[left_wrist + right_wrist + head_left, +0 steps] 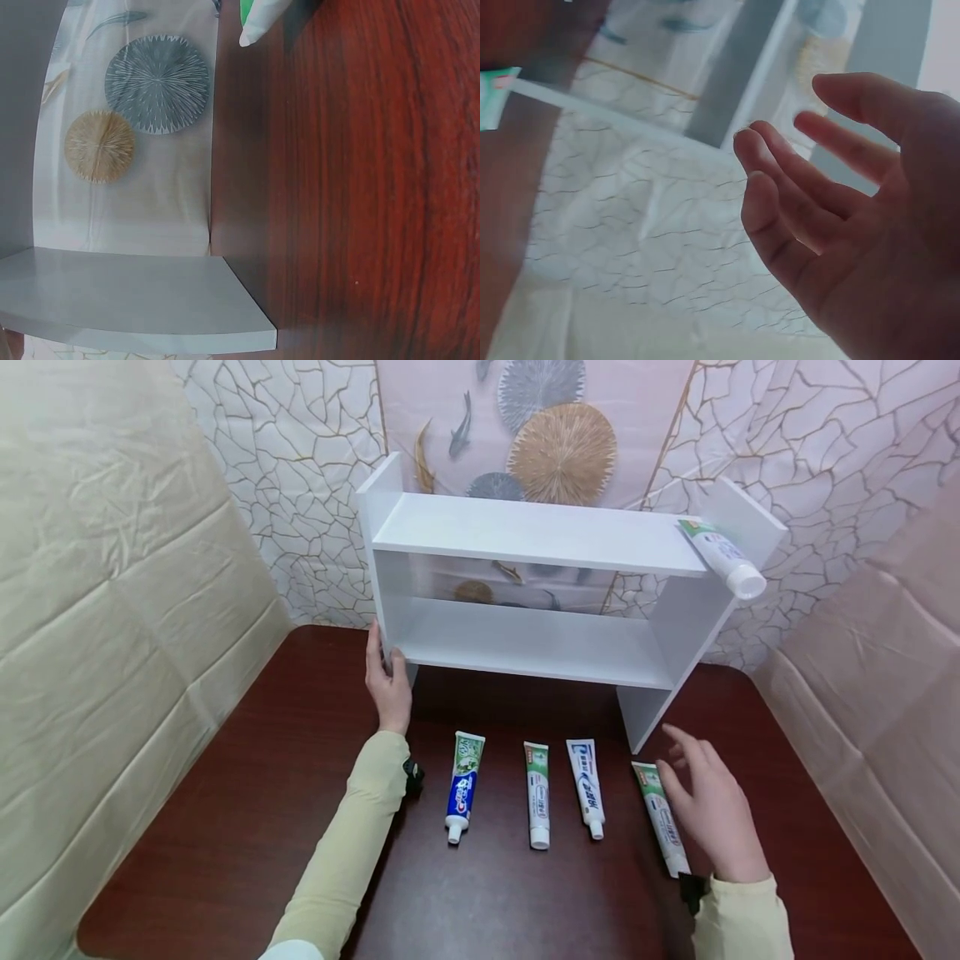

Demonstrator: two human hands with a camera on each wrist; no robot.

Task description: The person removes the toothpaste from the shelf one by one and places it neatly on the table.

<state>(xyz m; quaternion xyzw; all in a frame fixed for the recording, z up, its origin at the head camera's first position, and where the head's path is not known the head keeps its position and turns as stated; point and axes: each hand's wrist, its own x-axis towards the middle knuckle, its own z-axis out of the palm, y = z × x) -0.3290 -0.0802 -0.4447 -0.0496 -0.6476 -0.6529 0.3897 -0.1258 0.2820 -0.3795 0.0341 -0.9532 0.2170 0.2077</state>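
A white two-tier shelf [525, 631] stands on the dark red table. My left hand [392, 693] holds the shelf's left side panel low down, fingers on its outer face and thumb by the front edge. My right hand [712, 802] is relaxed and holds nothing, with fingers loosely bent; it also shows in the right wrist view. Just left of it lies a green-and-white toothpaste tube [662, 818], partly overlapped by the hand. Another toothpaste tube [723, 558] lies on the upper board at the right end, its white cap jutting past the front edge.
Left of the right hand, a white-and-blue toothpaste tube [587, 787], a green-and-white one [537, 795] and a green-and-blue one [465, 787] lie in a row, caps toward me. Patterned cloth [300, 485] hangs behind the shelf, and cream padded walls [112, 610] flank the table [247, 810].
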